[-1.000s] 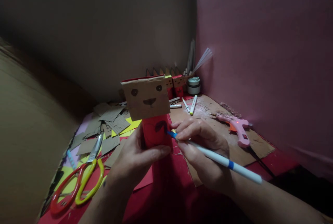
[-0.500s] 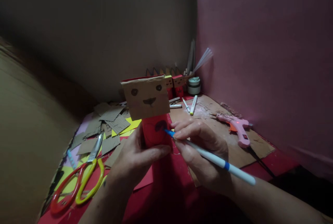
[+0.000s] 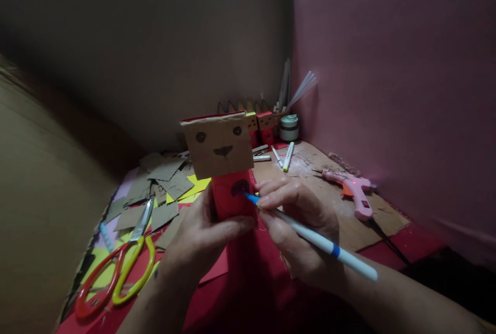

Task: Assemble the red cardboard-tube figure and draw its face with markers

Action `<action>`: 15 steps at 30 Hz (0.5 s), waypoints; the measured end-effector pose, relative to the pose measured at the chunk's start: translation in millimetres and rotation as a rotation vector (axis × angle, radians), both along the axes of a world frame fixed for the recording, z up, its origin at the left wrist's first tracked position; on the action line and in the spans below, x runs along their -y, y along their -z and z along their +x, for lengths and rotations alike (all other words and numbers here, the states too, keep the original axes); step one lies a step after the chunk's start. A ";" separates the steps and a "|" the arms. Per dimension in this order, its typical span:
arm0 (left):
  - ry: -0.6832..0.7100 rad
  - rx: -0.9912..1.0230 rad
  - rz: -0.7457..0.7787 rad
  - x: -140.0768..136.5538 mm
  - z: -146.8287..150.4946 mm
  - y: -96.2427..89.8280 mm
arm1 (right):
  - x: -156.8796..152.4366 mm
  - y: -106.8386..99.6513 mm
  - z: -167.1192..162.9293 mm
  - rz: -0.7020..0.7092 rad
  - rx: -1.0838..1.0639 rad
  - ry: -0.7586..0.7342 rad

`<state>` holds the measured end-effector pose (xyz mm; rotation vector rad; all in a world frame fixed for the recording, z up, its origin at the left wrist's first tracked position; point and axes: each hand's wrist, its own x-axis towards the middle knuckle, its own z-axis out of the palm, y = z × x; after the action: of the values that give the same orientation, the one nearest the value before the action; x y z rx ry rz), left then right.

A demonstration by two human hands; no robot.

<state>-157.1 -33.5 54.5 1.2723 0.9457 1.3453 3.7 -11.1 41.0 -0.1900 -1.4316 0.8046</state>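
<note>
A cardboard figure stands upright before me, with a square brown head, drawn eyes, nose and mouth, and a red body. My left hand is wrapped around the lower part of that red body. In my right hand is a white marker with a blue band and blue tip end, held like a pen. Its tip touches a dark patch inside a drawn outline on the body. The fingertips behind the figure are hidden.
Scissors with red and yellow handles lie at left beside cardboard scraps. A pink glue gun with a lit red light lies at right. Behind are loose markers, a lidded jar and smaller figures.
The marker tip has shifted slightly left on the body, and the dark patch looks a little different around it. My left hand and the figure have hardly moved.
</note>
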 end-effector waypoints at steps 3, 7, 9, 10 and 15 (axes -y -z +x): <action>0.037 0.028 -0.011 -1.3 0.1 0.1 | -0.1 -0.7 -0.7 0.035 0.005 -0.003; -0.011 -0.028 -0.022 -1.7 -1.2 0.4 | 1.7 -2.3 0.4 -0.005 0.007 0.035; -0.046 -0.065 -0.028 -1.3 -1.5 -0.2 | 2.3 -1.8 0.9 -0.035 0.014 0.061; -0.053 -0.072 -0.033 -0.9 -1.4 -0.6 | 2.3 -1.3 0.8 -0.040 0.015 0.069; -0.020 0.005 -0.034 0.2 0.1 -0.9 | 0.7 1.6 -2.1 0.009 0.022 0.055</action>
<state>-157.0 -33.7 55.4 1.2366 0.9762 1.3419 1.6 -11.8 39.4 -0.2310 -1.4440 0.7536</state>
